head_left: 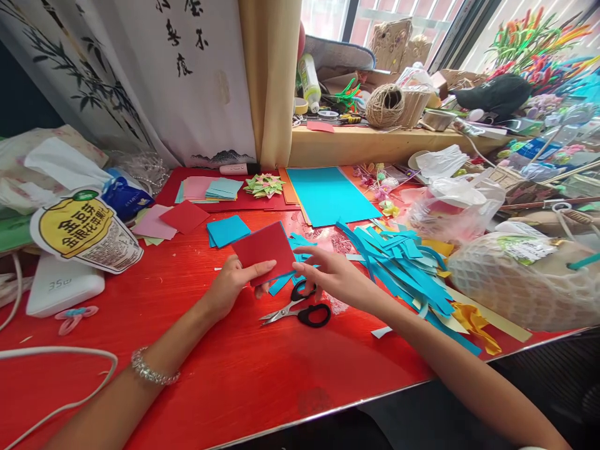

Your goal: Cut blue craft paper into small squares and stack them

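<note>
My left hand grips a dark red paper square by its lower left corner, thumb on top. A thin blue edge shows along the square's rim. At its right side is my right hand, fingers spread and fingertips close to the paper's edge; whether they touch it I cannot tell. Black-handled scissors lie on the red table just below both hands, blades pointing left. Cut blue paper strips are heaped to the right, and some blue pieces show behind the held square. A blue paper square stack rests behind my left hand.
Large blue sheets lie at the back beside a folded paper flower. Pink and light blue squares sit nearby. A white power bank and cable are left; a net-wrapped bundle stands right. Clutter fills the windowsill.
</note>
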Motion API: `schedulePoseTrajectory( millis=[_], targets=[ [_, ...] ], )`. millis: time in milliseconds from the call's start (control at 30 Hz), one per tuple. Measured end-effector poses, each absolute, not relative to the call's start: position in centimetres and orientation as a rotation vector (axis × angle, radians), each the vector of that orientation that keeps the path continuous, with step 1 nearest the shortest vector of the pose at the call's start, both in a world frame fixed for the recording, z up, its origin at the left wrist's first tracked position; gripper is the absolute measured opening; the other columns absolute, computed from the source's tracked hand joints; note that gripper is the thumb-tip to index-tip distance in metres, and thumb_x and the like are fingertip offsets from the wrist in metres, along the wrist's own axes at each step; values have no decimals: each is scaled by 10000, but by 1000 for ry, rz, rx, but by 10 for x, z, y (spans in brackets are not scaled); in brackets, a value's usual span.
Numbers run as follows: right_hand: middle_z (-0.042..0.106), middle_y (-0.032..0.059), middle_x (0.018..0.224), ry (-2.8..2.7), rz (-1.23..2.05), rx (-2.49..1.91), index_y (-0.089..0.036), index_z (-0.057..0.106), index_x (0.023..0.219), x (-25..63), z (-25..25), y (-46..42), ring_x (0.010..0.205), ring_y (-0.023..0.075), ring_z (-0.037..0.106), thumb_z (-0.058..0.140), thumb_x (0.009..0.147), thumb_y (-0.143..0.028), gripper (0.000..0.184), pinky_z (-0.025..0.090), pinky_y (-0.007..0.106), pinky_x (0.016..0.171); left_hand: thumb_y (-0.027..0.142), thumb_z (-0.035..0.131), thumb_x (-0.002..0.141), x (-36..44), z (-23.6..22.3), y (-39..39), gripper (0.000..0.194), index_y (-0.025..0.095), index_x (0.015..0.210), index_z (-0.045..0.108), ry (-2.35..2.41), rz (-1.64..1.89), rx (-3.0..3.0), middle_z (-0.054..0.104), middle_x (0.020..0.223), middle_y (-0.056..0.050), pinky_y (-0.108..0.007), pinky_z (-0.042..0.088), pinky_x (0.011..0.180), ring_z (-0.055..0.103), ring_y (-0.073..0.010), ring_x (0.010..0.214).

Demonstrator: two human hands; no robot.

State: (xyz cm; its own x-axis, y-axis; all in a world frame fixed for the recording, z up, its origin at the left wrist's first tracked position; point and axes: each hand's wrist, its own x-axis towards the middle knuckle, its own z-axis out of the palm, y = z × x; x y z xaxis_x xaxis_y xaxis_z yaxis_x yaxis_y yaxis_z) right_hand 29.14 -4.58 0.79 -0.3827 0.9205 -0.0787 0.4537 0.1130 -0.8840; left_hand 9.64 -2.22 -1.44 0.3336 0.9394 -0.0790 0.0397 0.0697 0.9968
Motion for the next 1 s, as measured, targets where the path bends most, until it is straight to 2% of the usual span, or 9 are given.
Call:
schedulePoseTrajectory(
  millis=[100, 233, 333, 433, 567, 667, 767, 867, 1000],
  targets=[
    [612, 11, 723, -1594, 1624, -1111, -181, 506, 965, 288, -1, -42, 618, 144, 648, 467, 827, -447, 302, 509, 245, 510, 380, 587, 728, 98, -16, -23, 281, 162, 551, 580, 1050, 759, 1410, 559, 459, -6, -243, 389, 428, 484, -121, 400],
    [577, -19, 593, -1464, 1583, -1131, -173, 466, 768, 289, -3, -38, 570, 129, 641, 509, 815, -382, 218, 507, 219, 504, 412, 621, 703, 101, -16, -20, 243, 172, 736, 593, 1216, 852, 1475, 562, 511, 29, -220, 368, 429, 468, -102, 406],
    [575, -22, 586, -1461, 1559, -1146, -174, 468, 766, 291, -1, -36, 554, 124, 636, 514, 811, -389, 224, 500, 218, 495, 386, 603, 735, 101, -13, -19, 213, 197, 818, 550, 1237, 1007, 1473, 503, 481, 67, -191, 339, 419, 430, -80, 402],
    [554, -29, 613, -1465, 1560, -1141, -175, 471, 766, 291, -3, -36, 580, 128, 640, 546, 784, -411, 249, 498, 217, 496, 349, 594, 750, 99, -10, -19, 199, 193, 685, 488, 1261, 1050, 1464, 430, 412, 79, -176, 306, 400, 397, -70, 384],
    [534, -26, 699, -1400, 1534, -1120, -184, 460, 779, 289, -8, -33, 601, 126, 639, 580, 752, -419, 266, 506, 219, 496, 330, 605, 736, 96, -13, -14, 252, 182, 606, 447, 1231, 1034, 1462, 469, 449, 66, -180, 364, 437, 448, -71, 410],
    [510, -27, 743, -1334, 1548, -1085, -185, 472, 813, 289, -11, -31, 606, 129, 637, 599, 733, -407, 268, 534, 253, 522, 346, 631, 706, 96, -16, -11, 222, 189, 723, 474, 1166, 1062, 1394, 506, 517, 75, -187, 416, 467, 512, -89, 472],
    [516, -23, 749, -1315, 1560, -1073, -181, 477, 831, 289, -11, -30, 607, 128, 641, 609, 726, -395, 272, 533, 248, 529, 366, 637, 695, 97, -16, -10, 297, 202, 880, 473, 1191, 1037, 1328, 585, 599, 60, -189, 430, 455, 562, -109, 513],
    [524, -33, 688, -1288, 1571, -1104, -182, 465, 846, 290, -11, -29, 593, 132, 642, 607, 731, -393, 278, 526, 241, 527, 394, 614, 705, 94, -13, -10, 316, 204, 915, 474, 1251, 1000, 1327, 627, 671, 32, -193, 424, 420, 572, -112, 485],
    [528, -40, 671, -1268, 1534, -1129, -179, 459, 865, 293, -13, -24, 578, 128, 639, 609, 736, -372, 276, 528, 249, 543, 418, 615, 679, 82, -11, -3, 385, 204, 963, 466, 1329, 916, 1350, 573, 592, 55, -216, 404, 377, 499, -107, 380]
  ],
)
